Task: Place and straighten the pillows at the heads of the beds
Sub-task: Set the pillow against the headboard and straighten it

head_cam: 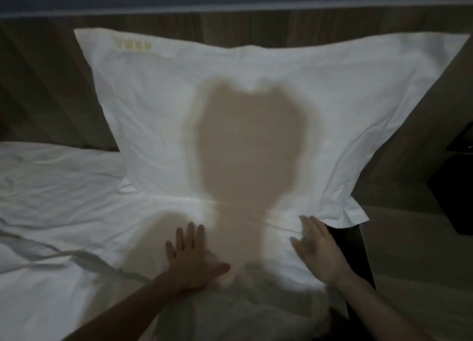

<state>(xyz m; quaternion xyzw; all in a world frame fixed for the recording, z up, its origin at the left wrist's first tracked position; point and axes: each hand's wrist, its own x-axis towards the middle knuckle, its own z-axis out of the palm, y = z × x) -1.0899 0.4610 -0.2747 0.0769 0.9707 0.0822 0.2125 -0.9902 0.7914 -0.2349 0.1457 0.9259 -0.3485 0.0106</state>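
Nothing is reading clearly: a short line of yellow marks is showing near the top left corner of the pillow, too blurred to make out

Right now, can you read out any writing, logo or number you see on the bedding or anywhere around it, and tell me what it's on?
Yellow embroidered marking on the upper left corner of the large white fabric pillow leaning against the wooden headboard: too blurred to read.
No other text, label or number shows, on the white bed sheet or elsewhere.

Gold lettering on the pillow is blurred, unreadable.
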